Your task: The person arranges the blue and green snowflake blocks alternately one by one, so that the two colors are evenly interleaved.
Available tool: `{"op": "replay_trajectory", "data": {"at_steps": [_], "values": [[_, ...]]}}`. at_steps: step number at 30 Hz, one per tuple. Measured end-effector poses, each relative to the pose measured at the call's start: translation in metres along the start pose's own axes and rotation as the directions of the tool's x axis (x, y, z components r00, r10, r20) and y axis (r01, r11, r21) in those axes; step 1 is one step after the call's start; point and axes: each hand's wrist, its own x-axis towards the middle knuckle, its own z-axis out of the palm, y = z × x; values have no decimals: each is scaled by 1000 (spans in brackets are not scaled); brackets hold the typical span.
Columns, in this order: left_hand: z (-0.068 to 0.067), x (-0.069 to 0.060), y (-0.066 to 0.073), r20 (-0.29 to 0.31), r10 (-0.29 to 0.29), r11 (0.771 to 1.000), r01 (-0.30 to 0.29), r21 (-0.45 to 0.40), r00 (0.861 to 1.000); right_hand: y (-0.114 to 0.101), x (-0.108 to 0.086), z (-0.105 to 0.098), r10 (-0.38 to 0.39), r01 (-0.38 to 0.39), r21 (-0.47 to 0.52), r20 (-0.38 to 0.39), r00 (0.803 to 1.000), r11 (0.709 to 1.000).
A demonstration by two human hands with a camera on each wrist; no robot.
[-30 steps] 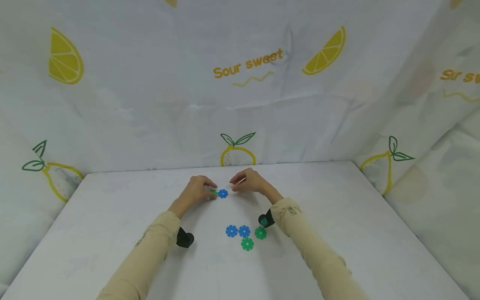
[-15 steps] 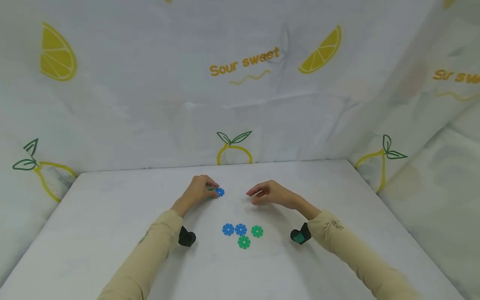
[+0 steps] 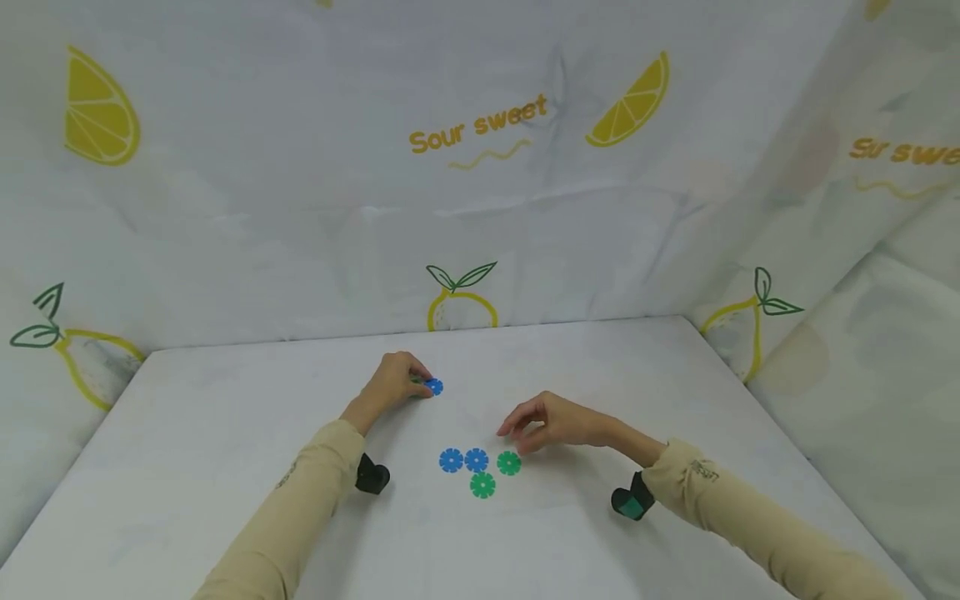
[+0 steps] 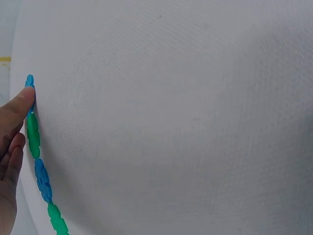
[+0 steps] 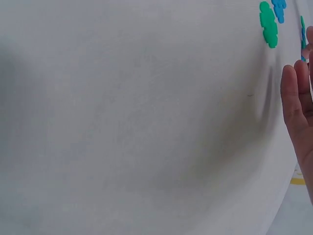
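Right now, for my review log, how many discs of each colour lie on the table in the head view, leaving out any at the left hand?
Blue discs: 2
Green discs: 2
Total: 4

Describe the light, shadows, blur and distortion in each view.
Head: dim, diffuse light, soft shadows on the white table, the right hand seemingly slightly blurred at the thumb tip; left wrist: faint shadow beside the blue-and-green snowflake-disc chain, table edge bowed, perhaps by the lens; right wrist: broad soft shadows, the green snowflake disc reasonably sharp.
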Motion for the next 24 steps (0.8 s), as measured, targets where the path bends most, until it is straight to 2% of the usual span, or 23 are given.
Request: {"op": "replay_trajectory", "data": {"at_steps": [5,13,24], "values": [[1,0,0,8,-32,999,32,3,999,5,3,2,-40,42,-31,51,998,999],[-1,0,5,24,-73,997,73,-15,997,9,8,6,-33,39,-51,110,993,998],[-3,2,7,25,-94,995,94,-18,995,4,12,8,-21,38,-140,122,992,989]]}}
